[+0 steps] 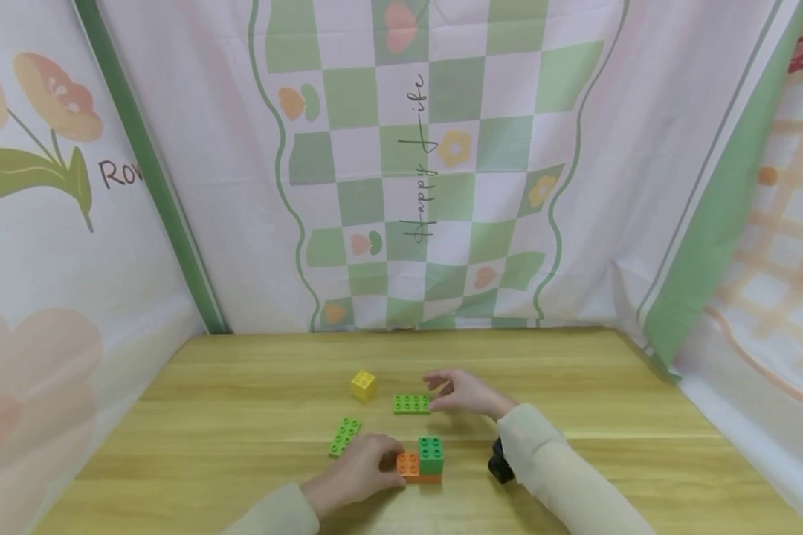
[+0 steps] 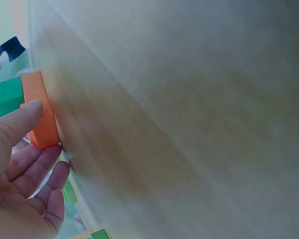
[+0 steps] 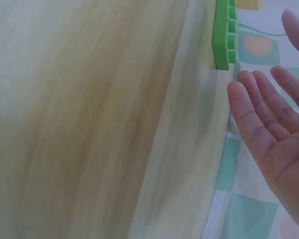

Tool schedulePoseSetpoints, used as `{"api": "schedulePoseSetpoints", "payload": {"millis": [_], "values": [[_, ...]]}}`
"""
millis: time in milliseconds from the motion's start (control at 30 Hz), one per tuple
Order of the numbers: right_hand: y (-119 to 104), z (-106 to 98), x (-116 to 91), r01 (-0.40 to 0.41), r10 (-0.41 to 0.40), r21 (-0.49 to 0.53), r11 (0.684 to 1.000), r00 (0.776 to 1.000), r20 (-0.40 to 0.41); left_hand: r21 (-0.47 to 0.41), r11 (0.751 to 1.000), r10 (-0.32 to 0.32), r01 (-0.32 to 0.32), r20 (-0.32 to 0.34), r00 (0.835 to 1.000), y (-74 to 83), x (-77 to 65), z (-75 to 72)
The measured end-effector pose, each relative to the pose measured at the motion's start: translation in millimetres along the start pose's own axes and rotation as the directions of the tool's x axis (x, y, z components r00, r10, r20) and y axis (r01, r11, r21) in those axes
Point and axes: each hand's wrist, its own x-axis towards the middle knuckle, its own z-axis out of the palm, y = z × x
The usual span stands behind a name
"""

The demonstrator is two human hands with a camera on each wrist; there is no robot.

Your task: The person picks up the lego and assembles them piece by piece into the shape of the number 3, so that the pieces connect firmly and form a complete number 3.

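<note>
My left hand (image 1: 364, 469) pinches the left end of an orange brick (image 1: 408, 465). In the left wrist view its thumb (image 2: 27, 119) lies along the side of the orange brick (image 2: 42, 117). A dark green brick (image 1: 431, 453) sits on top of the orange brick's right half. My right hand (image 1: 465, 394) is at the right end of a light green brick (image 1: 411, 404), its fingers spread and nothing held. From the right wrist view, the fingertips appear slightly apart from that light green brick (image 3: 222, 37).
Another light green brick (image 1: 345, 437) lies flat on the wooden table (image 1: 241, 416), just beyond my left hand. Farther back stands a yellow brick (image 1: 363, 385). A black object (image 1: 500, 462) shows beside my right sleeve. Printed curtains (image 1: 442, 282) border the table's back and sides.
</note>
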Motion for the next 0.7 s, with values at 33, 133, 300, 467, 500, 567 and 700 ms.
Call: {"api": "schedulePoseSetpoints", "payload": {"millis": [33, 133, 300, 467, 500, 567, 700], "values": [[0, 0, 1, -0.001, 0.001, 0.001, 1.0, 1.0, 0.002, -0.002, 1.0, -0.002, 0.002, 0.001, 1.0, 0.2, 0.0, 0.0], [1, 2, 3, -0.01, 0.01, -0.003, 1.0, 1.0, 0.008, -0.004, 1.0, -0.005, 0.005, 0.0, 1.0, 0.6, 0.3, -0.5], [3, 5, 6, -0.031, 0.031, -0.006, 0.999, 0.999, 0.011, -0.013, 1.0, -0.01, 0.01, -0.003, 1.0, 0.9, 0.1, -0.3], [4, 8, 9, -0.057, 0.057, -0.008, 0.998, 0.998, 0.016, -0.029, 1.0, -0.009, 0.009, 0.001, 1.0, 0.2, -0.8, 0.3], [4, 9, 9, -0.063, 0.063, -0.007, 0.998, 0.998, 0.014, -0.032, 0.999, -0.008, 0.009, 0.002, 1.0, 0.1, -0.9, 0.4], [3, 10, 10, -0.072, 0.072, -0.01, 0.997, 0.997, 0.009, -0.032, 0.999, -0.005, 0.005, 0.001, 1.0, 0.4, -1.3, 0.3], [6, 13, 11, -0.089, 0.089, 0.016, 0.996, 0.996, 0.01, -0.034, 0.999, -0.005, 0.005, -0.002, 1.0, 0.5, -1.3, 0.3]]}}
